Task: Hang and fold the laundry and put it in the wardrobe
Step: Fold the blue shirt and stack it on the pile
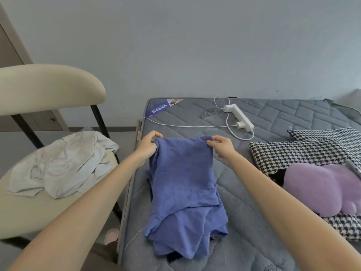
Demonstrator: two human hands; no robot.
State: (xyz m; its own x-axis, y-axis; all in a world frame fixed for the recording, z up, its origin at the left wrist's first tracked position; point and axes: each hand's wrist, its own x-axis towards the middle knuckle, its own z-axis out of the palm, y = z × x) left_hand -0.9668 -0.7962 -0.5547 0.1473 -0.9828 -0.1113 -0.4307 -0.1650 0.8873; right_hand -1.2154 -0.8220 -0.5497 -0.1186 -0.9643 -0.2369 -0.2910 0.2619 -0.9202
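While the blue top (183,182) lies lengthwise on the mattress (254,231), both hands pinch its far edge.

Closest in, the top's near end sits bunched and layered, with something dark poking out from under it, can't tell what. A pink slipper (111,235) is on the floor just left of the mattress. Further up on the left, a white garment (64,163) is crumpled on the seat of a cream chair (48,89); on the right, a purple plush (322,188) rests on houndstooth cushions (293,153). Then the left hand (148,145) grips the top's far left corner with curled fingers, and the right hand (222,146) pinches the far right corner. Beyond them a white power strip (241,116) lies on the mattress, a cable (185,126) trailing left. Grey wall (195,45) behind.
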